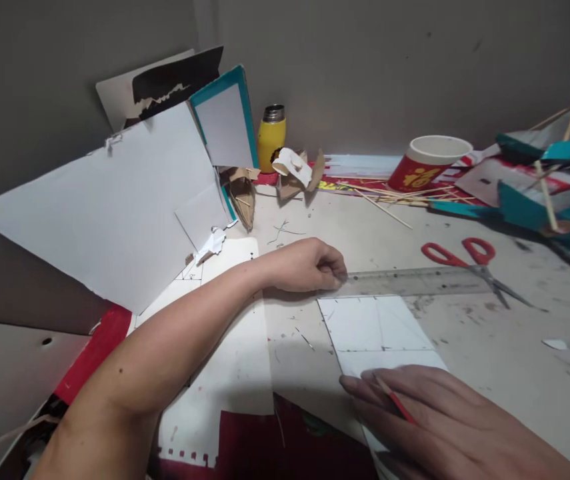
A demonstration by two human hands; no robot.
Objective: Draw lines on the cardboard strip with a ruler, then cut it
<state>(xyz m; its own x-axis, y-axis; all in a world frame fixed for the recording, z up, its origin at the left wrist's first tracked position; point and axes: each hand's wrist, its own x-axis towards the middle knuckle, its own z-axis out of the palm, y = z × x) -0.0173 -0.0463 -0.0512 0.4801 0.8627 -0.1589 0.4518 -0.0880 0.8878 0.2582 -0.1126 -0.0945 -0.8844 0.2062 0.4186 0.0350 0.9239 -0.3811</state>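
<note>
Inspection: 2 hands holding ruler and ruled card on a scuffed tabletop.
Your left hand (309,265) is pinching, fingers curled, the end of the clear plastic ruler (415,281), which is lying along the far edge of the matte white card (375,330). Your right hand (445,420) is resting flat on the card's near end, gripping a thin red pencil (397,404) between its fingers.
</note>
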